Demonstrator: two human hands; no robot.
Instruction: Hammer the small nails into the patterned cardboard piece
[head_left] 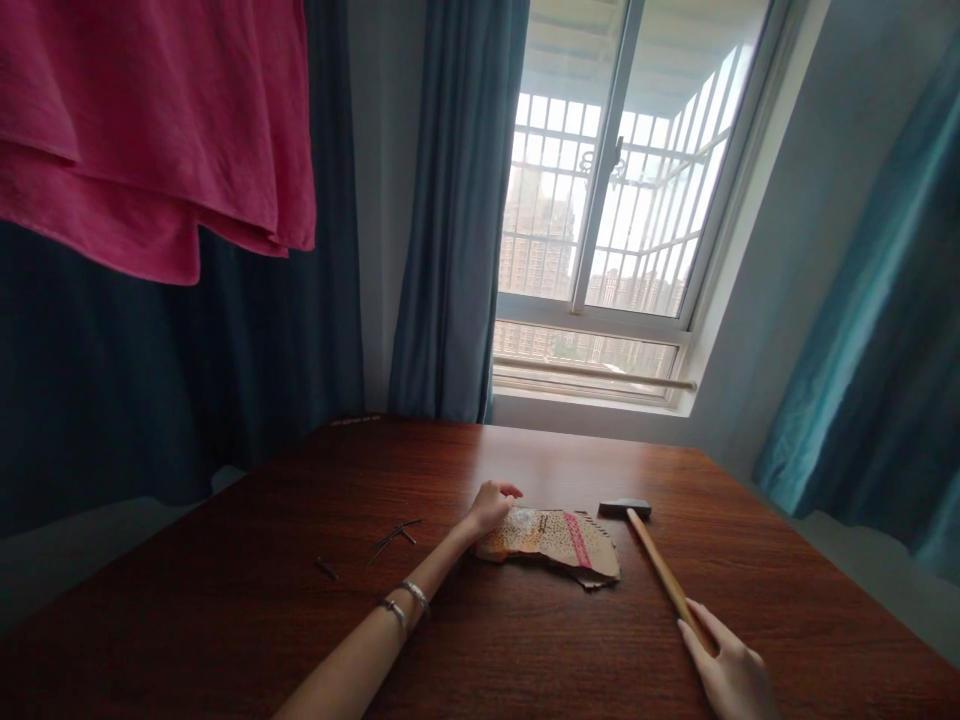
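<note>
Your right hand (pixel 731 668) grips the hammer (pixel 663 565); your left hand (pixel 493 505), grip unclear, meets pink-banded cardboard (pixel 551 543), markings (pixel 545 522) illegible.

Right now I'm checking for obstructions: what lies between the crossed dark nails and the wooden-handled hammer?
The head view shows the left forearm, left hand and a pink-striped tan cardboard piece.

The head camera looks over the table (pixel 510 640) (toward a window (pixel 595 200)).
</note>
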